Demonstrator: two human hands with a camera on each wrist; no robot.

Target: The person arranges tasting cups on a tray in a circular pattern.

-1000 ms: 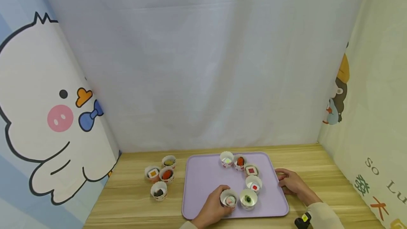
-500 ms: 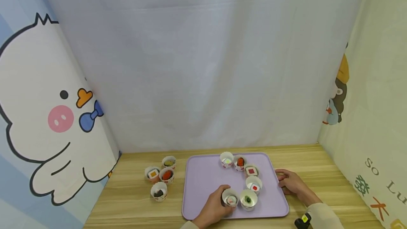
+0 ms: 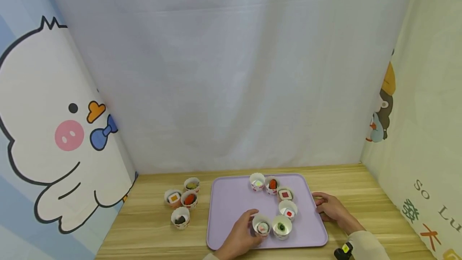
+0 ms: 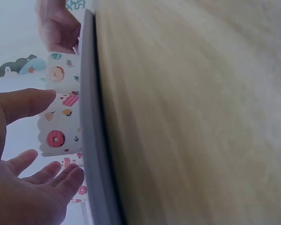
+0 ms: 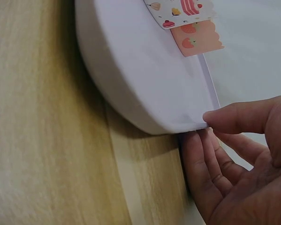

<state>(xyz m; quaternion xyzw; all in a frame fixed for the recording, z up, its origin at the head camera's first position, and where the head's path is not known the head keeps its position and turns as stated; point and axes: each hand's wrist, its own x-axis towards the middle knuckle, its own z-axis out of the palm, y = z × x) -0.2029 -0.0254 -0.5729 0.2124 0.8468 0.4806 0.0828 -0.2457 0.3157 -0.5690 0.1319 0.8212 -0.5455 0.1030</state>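
Observation:
My left hand (image 3: 240, 234) stands beside a paper cup (image 3: 261, 226) that holds a small white-and-pink sushi-like piece, at the front of the purple tray (image 3: 231, 200). In the left wrist view, the thumb and fingers (image 4: 67, 183) are spread, and a donut-printed cup (image 4: 60, 133) shows beyond them; whether they touch it I cannot tell. To that cup's right sits another cup (image 3: 282, 227) with a green-topped piece. My right hand (image 3: 335, 210) pinches the tray's right edge, thumb on top of the rim (image 5: 196, 126) and fingers below it.
Several more filled cups curve along the tray's right side, among them one with a red-topped piece (image 3: 287, 211). Several others stand on the wooden table (image 3: 144, 228) left of the tray, the nearest with a dark piece (image 3: 180, 218). A pale curtain (image 3: 234, 91) hangs behind.
The left hand's fingers have loosened from the cup and drawn slightly left, after nudging it a little right toward the green-topped one. The right hand stays at the tray edge.

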